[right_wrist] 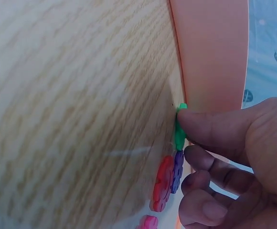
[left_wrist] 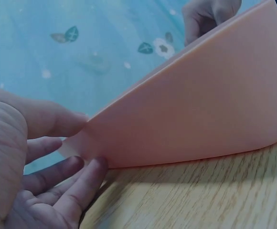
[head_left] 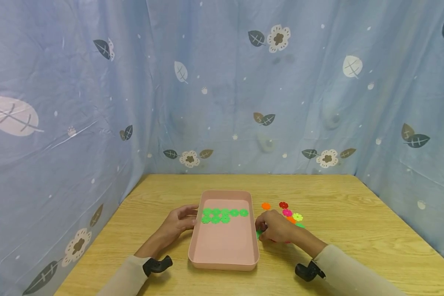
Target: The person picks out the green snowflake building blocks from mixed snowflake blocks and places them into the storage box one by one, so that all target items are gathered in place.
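Observation:
A pink rectangular tray (head_left: pixel 223 248) lies on the table, with several green flower-shaped pieces (head_left: pixel 225 212) in two rows inside it. Beside its left wall is my left hand (head_left: pixel 178 222); in the left wrist view the thumb and fingertips touch the tray's outer side, fingers loosely bent. Just outside the right wall, my right hand (head_left: pixel 275 226) pinches another green flower-shaped piece (right_wrist: pixel 180 129) at the table surface. Close to those fingers in the right wrist view lie a purple piece (right_wrist: pixel 177 172), a red piece (right_wrist: pixel 163 183) and part of a pink one (right_wrist: pixel 150 222).
Right of the tray, loose flower pieces lie on the wooden table (head_left: pixel 333 193): an orange one (head_left: pixel 266 206), a dark red one (head_left: pixel 283 204), a yellow one (head_left: pixel 297 216) and others partly behind my right hand. A blue patterned curtain (head_left: pixel 222 102) surrounds the table's back and sides.

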Demonstrator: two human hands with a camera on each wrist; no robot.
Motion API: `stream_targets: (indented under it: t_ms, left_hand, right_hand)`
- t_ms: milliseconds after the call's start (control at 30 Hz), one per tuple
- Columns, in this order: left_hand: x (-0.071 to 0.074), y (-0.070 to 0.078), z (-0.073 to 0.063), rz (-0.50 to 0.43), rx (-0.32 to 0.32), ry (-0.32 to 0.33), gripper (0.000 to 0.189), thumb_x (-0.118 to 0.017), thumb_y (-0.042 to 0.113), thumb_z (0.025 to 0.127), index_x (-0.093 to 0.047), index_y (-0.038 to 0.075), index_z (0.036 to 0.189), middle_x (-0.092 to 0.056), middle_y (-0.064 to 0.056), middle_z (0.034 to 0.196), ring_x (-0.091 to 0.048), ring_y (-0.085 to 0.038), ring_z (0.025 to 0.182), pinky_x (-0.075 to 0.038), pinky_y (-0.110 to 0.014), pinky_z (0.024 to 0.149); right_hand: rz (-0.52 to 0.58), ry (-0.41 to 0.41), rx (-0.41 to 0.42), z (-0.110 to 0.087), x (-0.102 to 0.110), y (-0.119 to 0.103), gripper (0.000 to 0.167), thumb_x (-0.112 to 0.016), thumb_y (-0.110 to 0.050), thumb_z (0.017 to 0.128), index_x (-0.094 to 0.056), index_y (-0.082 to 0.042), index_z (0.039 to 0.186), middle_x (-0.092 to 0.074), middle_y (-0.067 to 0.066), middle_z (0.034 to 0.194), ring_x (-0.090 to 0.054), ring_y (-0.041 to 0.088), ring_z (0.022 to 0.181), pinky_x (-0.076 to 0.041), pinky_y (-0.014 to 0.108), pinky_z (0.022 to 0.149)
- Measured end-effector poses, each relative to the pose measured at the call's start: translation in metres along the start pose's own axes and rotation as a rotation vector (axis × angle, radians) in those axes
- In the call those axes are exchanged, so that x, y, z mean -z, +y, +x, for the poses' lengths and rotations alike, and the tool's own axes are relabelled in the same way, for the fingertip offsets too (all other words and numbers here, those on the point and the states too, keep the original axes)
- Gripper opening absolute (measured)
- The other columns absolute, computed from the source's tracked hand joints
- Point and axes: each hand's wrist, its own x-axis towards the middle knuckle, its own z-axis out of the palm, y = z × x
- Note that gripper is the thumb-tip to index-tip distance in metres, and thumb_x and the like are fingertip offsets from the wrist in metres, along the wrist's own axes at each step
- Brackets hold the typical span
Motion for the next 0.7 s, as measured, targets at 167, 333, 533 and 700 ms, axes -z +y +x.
stream_targets:
  t_ms: [167,333,533,700]
  left_hand:
    - [-0.0011,0.0005,-0.0010,0.007,0.000,-0.002,0.065,-0.062,0.000,0.096,-0.031,-0.013,0.151,-0.043,-0.038,0.142,-0.059,-0.034,0.122,-0.055,-0.032,0.091]
    - [-0.0019,0.0015,-0.0023,0.024,0.017,-0.002,0.066,-0.063,0.001,0.095,-0.032,-0.009,0.153,-0.044,-0.036,0.144,-0.055,-0.037,0.126,-0.055,-0.031,0.091]
    - [-0.0021,0.0017,-0.0028,0.040,0.012,-0.017,0.065,-0.062,0.001,0.096,-0.032,-0.008,0.154,-0.042,-0.036,0.147,-0.050,-0.044,0.131,-0.055,-0.032,0.092]
    - [-0.0010,0.0004,-0.0021,0.058,0.003,-0.028,0.064,-0.061,0.001,0.097,-0.032,-0.009,0.153,-0.042,-0.037,0.147,-0.051,-0.044,0.131,-0.055,-0.033,0.093]
  right_hand:
    - [-0.004,-0.002,-0.025,-0.0007,0.0005,-0.0006,0.018,-0.084,-0.002,0.076,-0.072,-0.011,0.086,-0.061,-0.004,0.078,-0.052,0.012,0.072,-0.048,0.028,0.065]
    - [0.003,0.003,-0.039,-0.0017,-0.0006,-0.0001,0.020,-0.084,-0.001,0.075,-0.070,-0.009,0.086,-0.064,-0.003,0.081,-0.055,0.013,0.073,-0.050,0.028,0.066]
    - [0.010,0.025,-0.041,-0.0002,-0.0015,0.0011,0.023,-0.084,0.000,0.074,-0.068,-0.012,0.085,-0.064,-0.004,0.080,-0.054,0.013,0.072,-0.050,0.027,0.065]
    - [0.019,0.042,-0.020,0.0000,-0.0016,0.0033,0.025,-0.087,-0.001,0.073,-0.067,-0.011,0.084,-0.063,-0.004,0.078,-0.053,0.010,0.070,-0.050,0.026,0.064]
